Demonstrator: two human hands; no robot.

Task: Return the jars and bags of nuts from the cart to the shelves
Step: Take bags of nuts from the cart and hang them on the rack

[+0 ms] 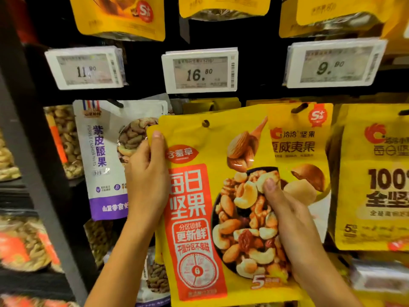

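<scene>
- Our left hand [147,173] grips the upper left edge of the yellow mixed-nut bag [197,196], with the thumb on the front and the fingers curled behind.
- Our right hand [287,216] grips the bag's right side lower down, its thumb pressed on the printed picture of nuts.
- The mixed-nut bag is upright, lifted in front of the hanging display, directly below the middle price tag. Its hang hole [205,123] sits at the top; we cannot tell whether a peg passes through it.
- Just behind its top edge we see more yellow bags [212,105] hanging in the same column.
- To the left hangs a white and purple cashew bag [99,156] on a black peg [115,103], partly covered by the held bag and our left hand.
- To the right hangs a yellow macadamia bag [305,140], also partly covered, and beyond it another yellow nut bag [376,185].
- Above sit three price tags: 11.90 [86,68], 16.80 [200,72] and 9.90 [336,63].
- Higher still, further yellow bags [121,18] hang in the top row.
- At far left, past a dark upright [33,129], packs of nuts [22,247] lie blurred on shelves.
</scene>
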